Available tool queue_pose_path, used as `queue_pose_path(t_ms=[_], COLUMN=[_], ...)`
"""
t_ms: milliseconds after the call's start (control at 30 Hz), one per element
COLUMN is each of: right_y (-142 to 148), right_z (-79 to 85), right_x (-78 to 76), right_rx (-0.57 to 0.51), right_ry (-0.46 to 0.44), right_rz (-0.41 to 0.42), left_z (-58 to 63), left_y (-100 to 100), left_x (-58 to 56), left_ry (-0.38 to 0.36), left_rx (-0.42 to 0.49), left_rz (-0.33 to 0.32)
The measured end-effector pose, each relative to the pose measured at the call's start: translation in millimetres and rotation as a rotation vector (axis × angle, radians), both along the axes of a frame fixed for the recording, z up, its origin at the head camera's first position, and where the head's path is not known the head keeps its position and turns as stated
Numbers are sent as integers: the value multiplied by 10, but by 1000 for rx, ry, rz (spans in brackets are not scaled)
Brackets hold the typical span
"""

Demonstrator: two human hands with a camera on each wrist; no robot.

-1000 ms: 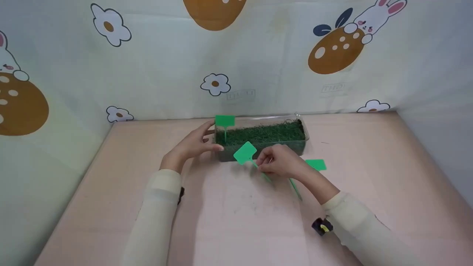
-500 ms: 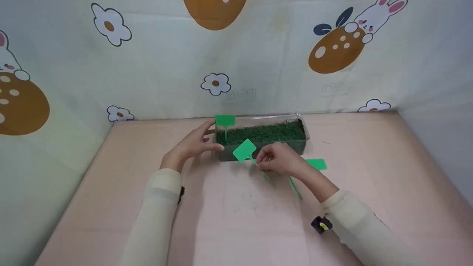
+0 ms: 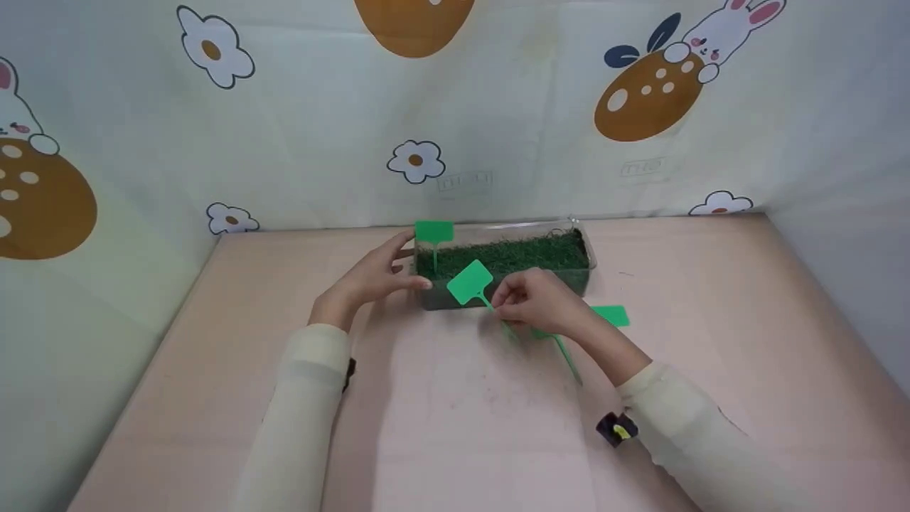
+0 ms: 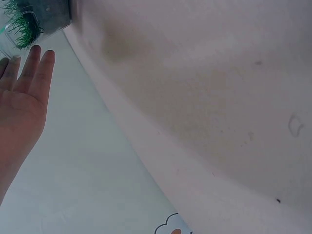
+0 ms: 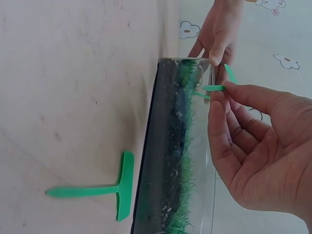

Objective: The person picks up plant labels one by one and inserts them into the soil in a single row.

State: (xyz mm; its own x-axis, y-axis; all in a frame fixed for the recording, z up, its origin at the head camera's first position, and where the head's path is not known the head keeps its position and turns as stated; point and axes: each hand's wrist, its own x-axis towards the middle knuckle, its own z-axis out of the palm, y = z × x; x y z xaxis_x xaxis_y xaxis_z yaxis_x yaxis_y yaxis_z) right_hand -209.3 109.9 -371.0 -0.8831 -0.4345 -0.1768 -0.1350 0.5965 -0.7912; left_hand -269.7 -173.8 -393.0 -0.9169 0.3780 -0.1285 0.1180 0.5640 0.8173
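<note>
From my head feed, the right hand [image 3: 538, 304] pinches a green plant label [image 3: 469, 282] by its thin stem, thumb and fingertips drawn together on it. The label's square head tilts up to the left beyond those fingertips, overlapping the near wall of the clear plastic planter [image 3: 435, 299]; I can't judge the gap. On the far side of the fingers is the planter's artificial-looking grass [image 3: 530, 254], where a standing label [image 3: 434, 232] rises near the left hand [image 3: 372, 277]. I see that hand spread wide, thumb at the near corner, fingers against the planter's left end. Below the right fingers, a loose label [image 5: 125, 187] lies on the table [image 3: 455, 427].

Against one second ago, the right hand and its label have crept slightly away from me, baring more green beneath the palm; the left hand and planter look unmoved.
</note>
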Motion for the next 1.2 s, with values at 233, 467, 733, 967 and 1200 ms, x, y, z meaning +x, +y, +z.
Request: queue_pose_path(t_ms=[233,467,733,967,1200], right_y=[-21,-29,-33,-43,-37], right_z=[31,33,38,54,49], right_x=[-5,-27,-41,-42,-56], right_rx=[-5,-33,-44,-46,-58], right_ry=[4,5,9,11,7], right_rz=[-7,-2,-17,-27,-39], left_z=[-6,-9,5,6,-10], left_y=[-5,-4,2,0,-3], left_x=[0,-3,-4,-4,-15], left_ry=[1,0,-2,-5,-5], left_rx=[1,2,9,19,14], left_rz=[2,1,-9,-9,3])
